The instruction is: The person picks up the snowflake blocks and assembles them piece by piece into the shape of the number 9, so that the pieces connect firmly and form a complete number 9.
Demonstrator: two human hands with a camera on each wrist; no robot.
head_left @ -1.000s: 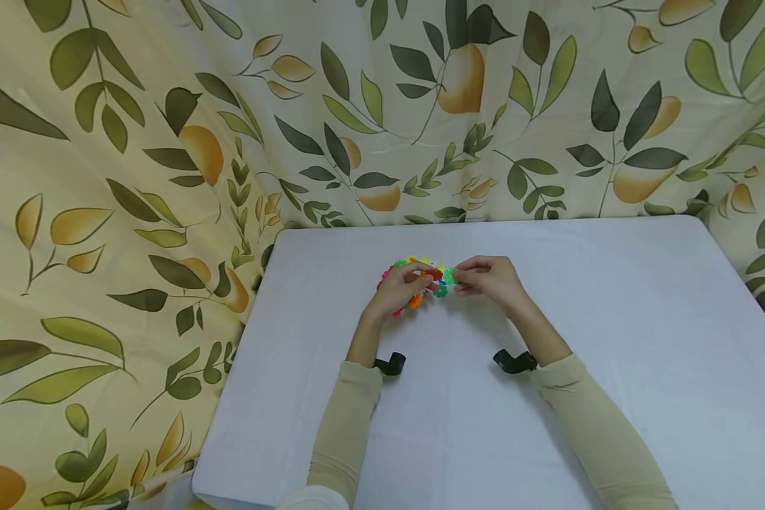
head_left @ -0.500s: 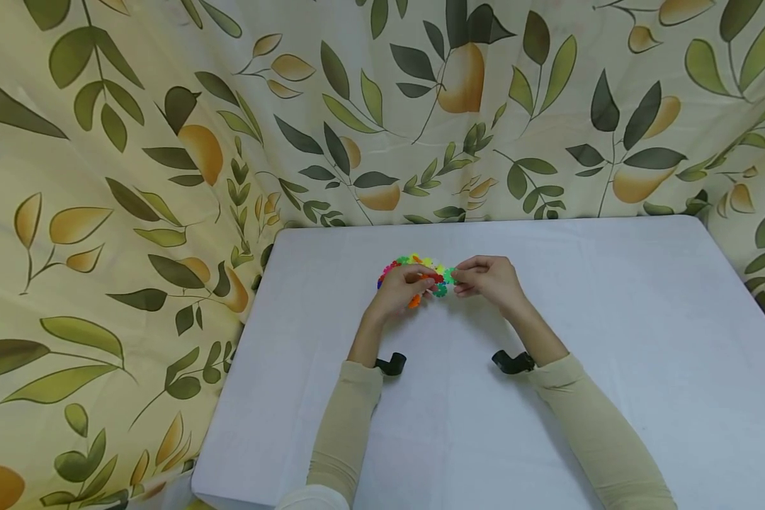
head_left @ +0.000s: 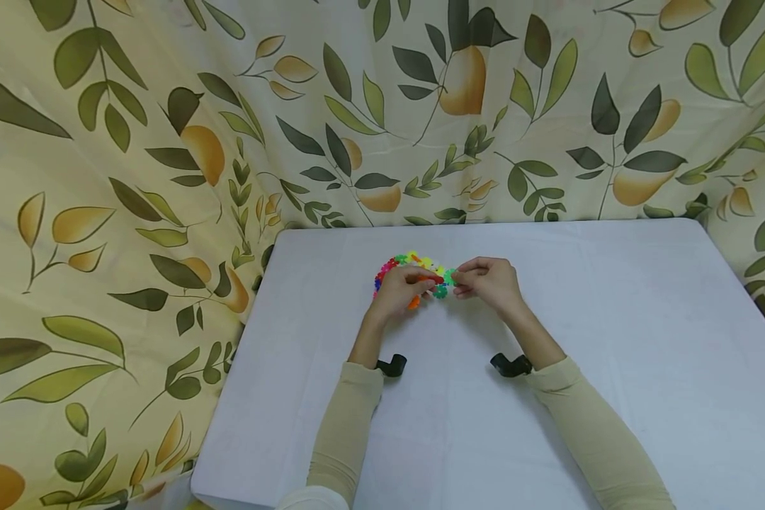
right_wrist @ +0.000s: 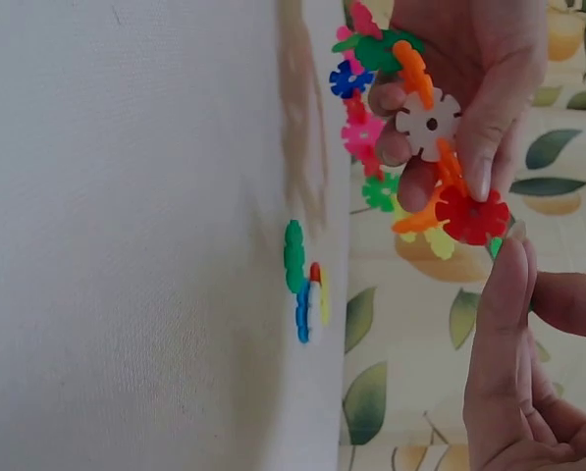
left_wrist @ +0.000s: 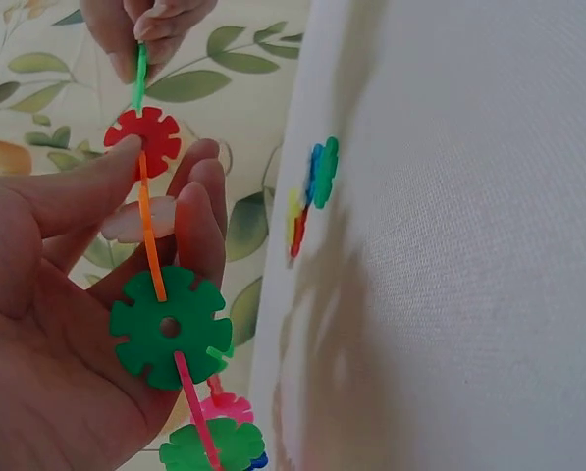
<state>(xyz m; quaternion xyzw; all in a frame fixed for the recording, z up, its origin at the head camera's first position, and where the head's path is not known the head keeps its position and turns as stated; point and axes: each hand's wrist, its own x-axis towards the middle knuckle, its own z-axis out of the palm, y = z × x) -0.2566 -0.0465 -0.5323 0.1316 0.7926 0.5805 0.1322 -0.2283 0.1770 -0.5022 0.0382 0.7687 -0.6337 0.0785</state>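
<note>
Disc chain (left_wrist: 147, 341) is up over the table (head_left: 452, 404), kinda around my 11 o'clock: left hand (head_left: 397, 289) pinching its red disc (left_wrist: 163, 139), right hand (head_left: 491, 281) pinching a green disc (left_wrist: 139, 83) at red's 3 o'clock.

In the head view, a white worktop (head_left: 644, 319) with rounded far corners spreads from the centre toward six o'clock. Behind it, a cream curtain (head_left: 414, 152) hangs in soft folds, from nine o'clock through twelve to three, printed with green leaves (head_left: 336, 72) and orange fruits (head_left: 464, 85).
</note>
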